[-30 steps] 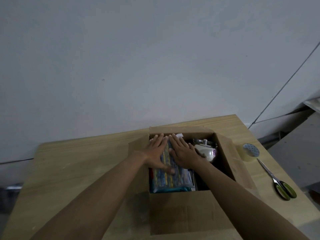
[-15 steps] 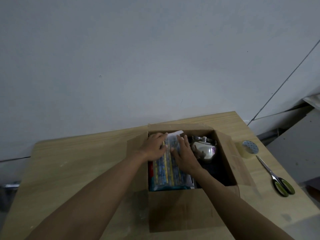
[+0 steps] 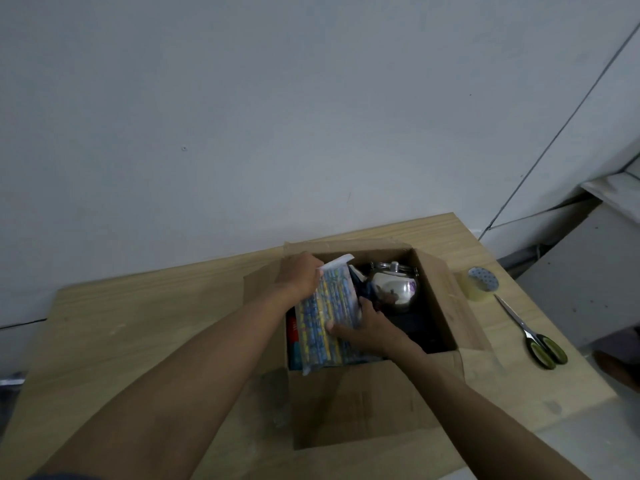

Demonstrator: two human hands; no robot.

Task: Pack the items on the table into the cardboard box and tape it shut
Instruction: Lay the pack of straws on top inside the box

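Head view, hands [image 3: 301, 277] gripping crinkly packet [image 3: 329, 313]

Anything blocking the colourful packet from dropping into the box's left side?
Nothing visible does. The left hand and right hand grip the packet, tilted over the left side of the cardboard box. The steel kettle sits to the right, not under it. A red and teal item already lies below; the packet would rest on that.

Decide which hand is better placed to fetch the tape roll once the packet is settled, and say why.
Right hand. The tape roll sits on the table right of the box. The left hand grips the packet at the box's left side and would probably have to cross the box.
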